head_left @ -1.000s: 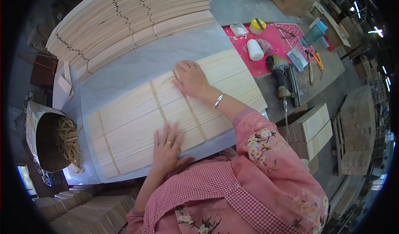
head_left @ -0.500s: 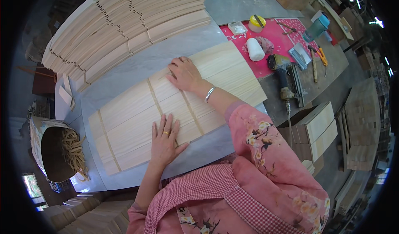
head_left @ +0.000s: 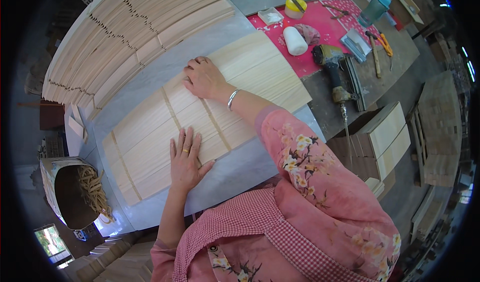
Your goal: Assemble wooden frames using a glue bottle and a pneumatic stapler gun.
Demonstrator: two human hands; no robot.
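A grey worktable (head_left: 235,169) in a cluttered woodshop carries a pale wooden panel (head_left: 210,112) made of slats laid side by side, crossed by three thin darker strips; it lies flat in the middle of the table, slanting from lower left to upper right. The left hand (head_left: 186,158) rests palm down on the panel's near edge, fingers stretched out and slightly spread, a ring on one finger, gripping nothing. The right hand (head_left: 204,78) presses flat on the panel's far edge, fingers close together and bent a little at the tips, a bracelet at the wrist, likewise holding nothing. Beyond the panel a big stack of wooden slats (head_left: 125,37) fans across the far left of the table. To the right lies a red mat (head_left: 320,24) with a white cylinder (head_left: 294,41), a yellow tin (head_left: 295,7) and hand tools, and a power drill (head_left: 334,72) just beside it. A basket of straps (head_left: 75,194) stands low at the left
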